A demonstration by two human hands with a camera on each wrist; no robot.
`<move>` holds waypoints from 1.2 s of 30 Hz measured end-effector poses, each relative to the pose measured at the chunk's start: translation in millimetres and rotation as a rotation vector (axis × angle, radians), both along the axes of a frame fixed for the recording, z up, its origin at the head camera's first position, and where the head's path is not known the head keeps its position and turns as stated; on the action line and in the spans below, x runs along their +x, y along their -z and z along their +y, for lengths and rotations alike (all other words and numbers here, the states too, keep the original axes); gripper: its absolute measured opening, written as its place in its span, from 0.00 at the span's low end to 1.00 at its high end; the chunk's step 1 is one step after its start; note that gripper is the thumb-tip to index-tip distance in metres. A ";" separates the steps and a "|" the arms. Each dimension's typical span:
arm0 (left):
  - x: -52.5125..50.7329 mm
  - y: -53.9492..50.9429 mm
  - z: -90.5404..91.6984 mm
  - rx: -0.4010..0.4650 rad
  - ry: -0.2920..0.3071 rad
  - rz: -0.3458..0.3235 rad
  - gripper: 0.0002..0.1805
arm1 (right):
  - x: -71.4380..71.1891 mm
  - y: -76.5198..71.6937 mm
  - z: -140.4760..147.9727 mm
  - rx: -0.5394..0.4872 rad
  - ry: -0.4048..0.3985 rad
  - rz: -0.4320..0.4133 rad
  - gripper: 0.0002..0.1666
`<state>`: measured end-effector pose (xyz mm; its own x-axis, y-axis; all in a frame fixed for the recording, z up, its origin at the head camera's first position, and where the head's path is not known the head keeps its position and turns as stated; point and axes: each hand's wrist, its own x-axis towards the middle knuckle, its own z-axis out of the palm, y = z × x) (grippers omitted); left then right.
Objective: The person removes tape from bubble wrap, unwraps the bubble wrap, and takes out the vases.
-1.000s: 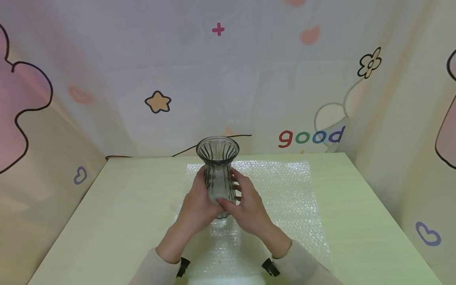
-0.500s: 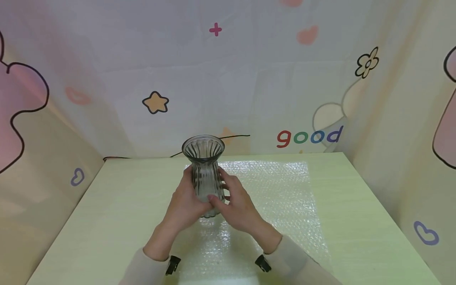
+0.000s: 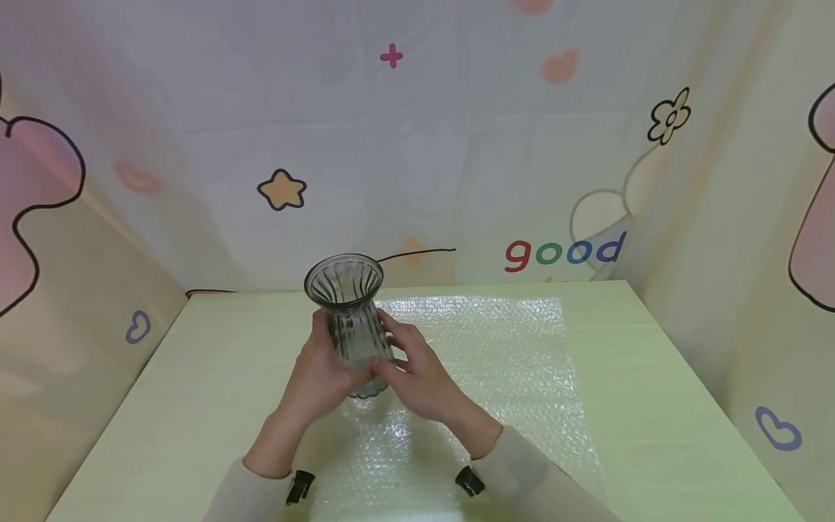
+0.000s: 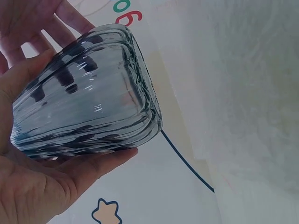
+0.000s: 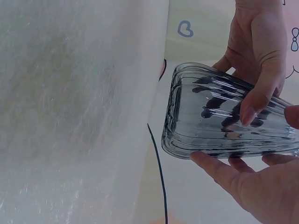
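Observation:
A clear grey fluted glass vase point(image 3: 359, 337) with a flared round rim is held between both hands, its mouth leaning left in the head view. My left hand point(image 3: 326, 380) grips its left side, with the thumb across the front. On the opposite side my right hand point(image 3: 417, 373) holds it with spread, bent fingers, and its thumb lies on the front near the left thumb. Both wrist views show the squarish base of the vase point(image 4: 107, 88) off the table, and dark fingertips of the hands point(image 5: 266, 191) show through the glass.
A sheet of bubble wrap point(image 3: 496, 370) lies flat on the pale green table point(image 3: 652, 406), beneath and to the right of the vase. Printed curtains point(image 3: 417, 145) enclose the back and sides. Black clips point(image 3: 470, 481) sit at both sleeve cuffs.
Both hands have carried the vase to the left, and its mouth has tipped further left. The grip looks the same. The bubble wrap has stayed in place.

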<state>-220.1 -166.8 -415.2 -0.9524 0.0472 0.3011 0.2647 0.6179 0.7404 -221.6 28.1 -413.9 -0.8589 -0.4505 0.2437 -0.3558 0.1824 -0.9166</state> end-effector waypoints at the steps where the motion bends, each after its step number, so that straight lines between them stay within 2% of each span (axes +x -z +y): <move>1: -0.3 0.4 -1.0 -0.001 -0.003 0.006 0.62 | -0.9 0.5 -0.8 -0.014 -0.008 -0.010 0.42; 6: -1.9 -0.8 -6.6 -0.012 -0.017 0.015 0.62 | -3.8 0.3 -5.6 -0.080 -0.044 -0.041 0.40; 16: -2.2 -6.1 -21.8 -0.034 -0.029 -0.006 0.64 | -7.8 0.2 -19.4 -0.095 -0.086 -0.082 0.40; 25: -4.5 -5.6 -35.5 -0.015 -0.042 -0.013 0.63 | -15.5 0.4 -30.9 -0.048 -0.084 -0.118 0.40; 36: -11.1 -5.5 -52.7 -0.004 -0.052 -0.002 0.64 | -25.1 -5.9 -44.2 0.042 -0.102 -0.055 0.41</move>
<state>-231.3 -219.5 -409.7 -0.9544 -0.0014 0.2986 0.2303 0.6334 0.7388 -246.6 -16.2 -408.0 -0.8193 -0.5454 0.1768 -0.3241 0.1862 -0.9275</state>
